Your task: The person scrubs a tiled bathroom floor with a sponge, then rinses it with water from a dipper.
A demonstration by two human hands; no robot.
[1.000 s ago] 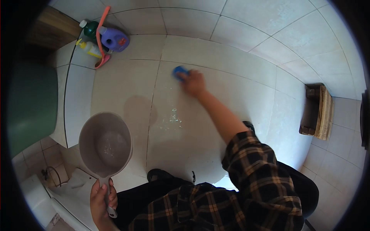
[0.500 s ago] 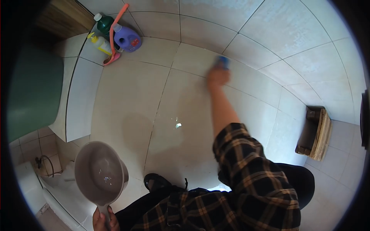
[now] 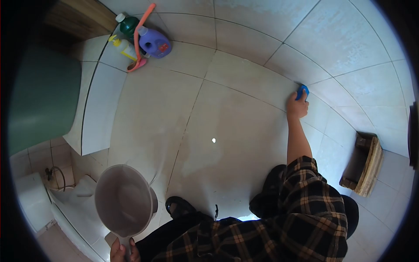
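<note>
Rightward across the floor point(image 3: 227, 113) my right hand point(image 3: 297, 107) has swept the sponge point(image 3: 302, 91), which now sits pressed to the tiles under my fingertips. It is small and bright blue. My curled fingers grasp it and cover most of it, so its shape is unclear. My left hand point(image 3: 122, 252), cut off by the frame edge, clasps the handle of the grey scoop point(image 3: 124, 198).

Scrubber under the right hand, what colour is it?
Blue; the scrubber shows best in the head view, pressed on the tiles by the right hand.
</note>
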